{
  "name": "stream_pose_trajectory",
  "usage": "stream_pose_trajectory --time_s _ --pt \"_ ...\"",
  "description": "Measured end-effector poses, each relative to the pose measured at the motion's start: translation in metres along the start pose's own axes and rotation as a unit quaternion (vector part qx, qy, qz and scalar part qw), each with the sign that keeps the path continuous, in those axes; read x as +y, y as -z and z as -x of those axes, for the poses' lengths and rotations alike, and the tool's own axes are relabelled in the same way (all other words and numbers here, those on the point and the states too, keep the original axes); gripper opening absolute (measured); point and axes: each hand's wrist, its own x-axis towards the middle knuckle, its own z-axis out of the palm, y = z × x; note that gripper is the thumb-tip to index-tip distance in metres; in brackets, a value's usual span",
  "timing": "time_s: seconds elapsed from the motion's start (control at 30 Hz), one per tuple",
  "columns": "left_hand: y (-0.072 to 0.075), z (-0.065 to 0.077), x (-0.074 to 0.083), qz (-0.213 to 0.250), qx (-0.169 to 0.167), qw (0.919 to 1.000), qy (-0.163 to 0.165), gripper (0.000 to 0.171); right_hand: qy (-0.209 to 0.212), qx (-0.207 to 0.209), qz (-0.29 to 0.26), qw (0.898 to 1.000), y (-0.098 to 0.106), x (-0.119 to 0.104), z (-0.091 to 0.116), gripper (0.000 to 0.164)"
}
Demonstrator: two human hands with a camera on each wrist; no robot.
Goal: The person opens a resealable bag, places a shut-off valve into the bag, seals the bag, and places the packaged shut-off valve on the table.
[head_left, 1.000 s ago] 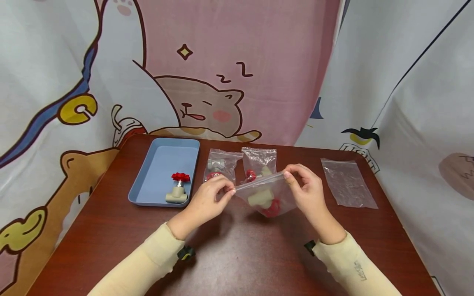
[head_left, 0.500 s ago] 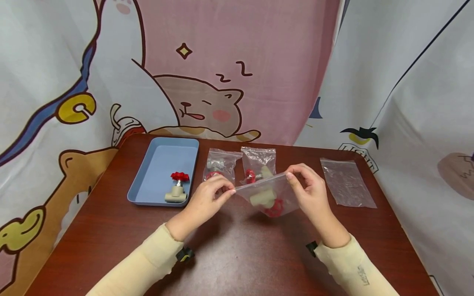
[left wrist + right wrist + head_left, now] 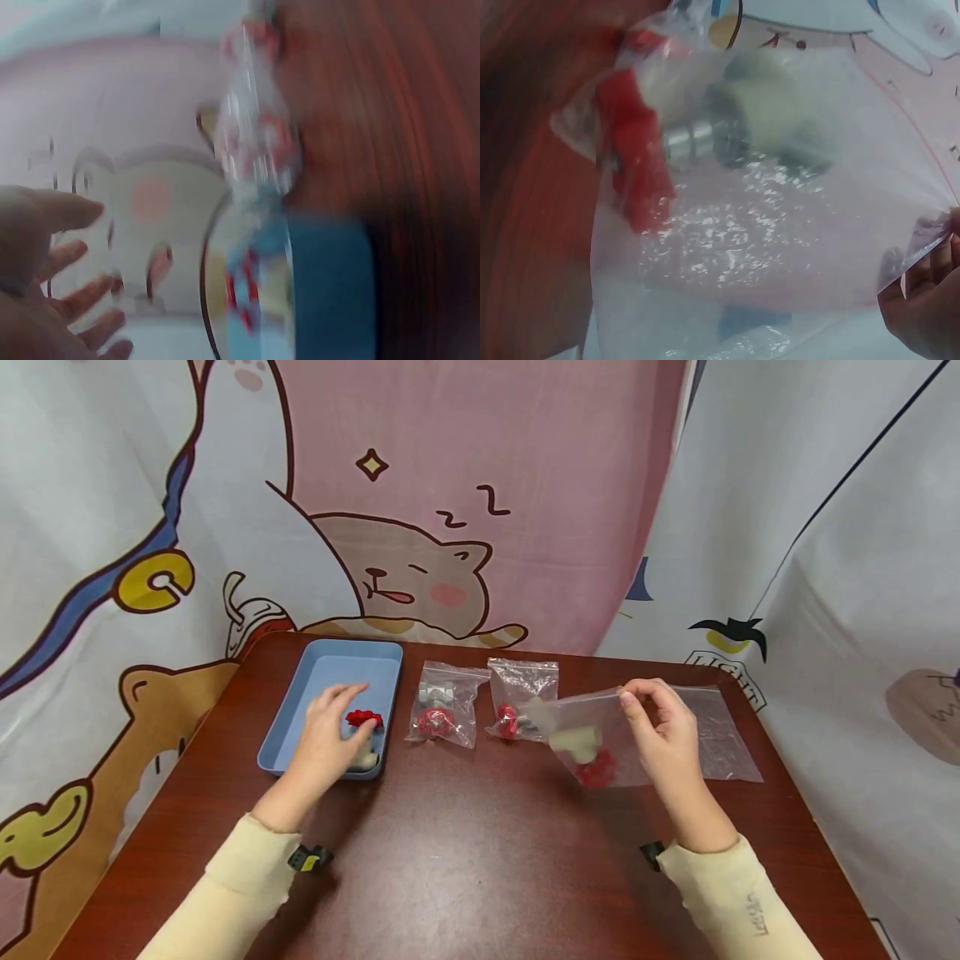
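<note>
My right hand (image 3: 660, 727) pinches the top corner of a clear zip bag (image 3: 727, 247), which hangs out to the left of it. Inside the bag is a beige valve (image 3: 576, 742) with a red handwheel (image 3: 637, 157) and a silver stem. My left hand (image 3: 326, 731) is over the blue tray (image 3: 300, 714), thumb and fingers spread around nothing. Just past its thumb stands another valve with a red handwheel (image 3: 365, 718), its beige body partly hidden by the hand. The left wrist view is blurred and shows the left fingers (image 3: 86, 300) apart.
Two bagged valves lie at the back middle of the brown table (image 3: 465, 868): one bag (image 3: 446, 706) beside the tray, another bag (image 3: 525, 681) partly behind the held bag. A flat zip bag (image 3: 723, 731) lies on the right, partly behind my right hand. A printed curtain (image 3: 555, 485) stands behind.
My left hand has let go of the held bag's corner and moved left over the tray. My right hand has shifted slightly right with the bag, whose left side now hangs loose.
</note>
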Motion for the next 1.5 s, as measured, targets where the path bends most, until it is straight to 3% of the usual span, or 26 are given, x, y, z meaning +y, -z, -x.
stream_pose_trajectory --time_s 0.17,0.27,0.47,0.6,0.83,1.0,1.17,1.33,1.5 --pt "0.031 0.009 -0.049 -0.065 -0.012 0.9931 0.097 0.057 -0.047 0.021 0.038 0.998 0.007 0.013 -0.003 0.007" --pt "0.044 0.017 -0.073 -0.075 -0.029 0.9878 0.133 0.057 -0.082 0.025 0.046 0.995 0.01 0.021 -0.003 0.009" --pt "0.055 0.027 -0.109 -0.003 -0.054 0.9855 0.161 0.052 -0.123 0.017 0.018 0.992 0.011 0.037 -0.004 0.012" --pt "0.054 0.03 -0.124 0.047 -0.051 0.9772 0.2 0.048 -0.136 0.013 0.001 0.991 0.009 0.047 -0.005 0.013" --pt "0.048 0.032 -0.137 0.082 -0.049 0.9627 0.253 0.044 -0.177 0.016 0.009 0.984 0.003 0.062 -0.011 0.017" --pt "0.049 0.031 -0.137 0.114 -0.071 0.9508 0.279 0.045 -0.19 0.023 0.057 0.98 -0.002 0.1 -0.019 0.023" --pt "0.046 0.029 -0.136 0.11 -0.072 0.9517 0.278 0.044 -0.201 0.009 0.124 0.972 -0.008 0.123 -0.031 0.027" --pt "0.043 0.028 -0.136 0.106 -0.074 0.9505 0.282 0.044 -0.217 -0.003 0.155 0.964 -0.017 0.136 -0.045 0.026" --pt "0.045 0.027 -0.135 0.098 -0.069 0.9499 0.289 0.044 -0.216 -0.032 0.159 0.963 -0.026 0.146 -0.06 0.025"
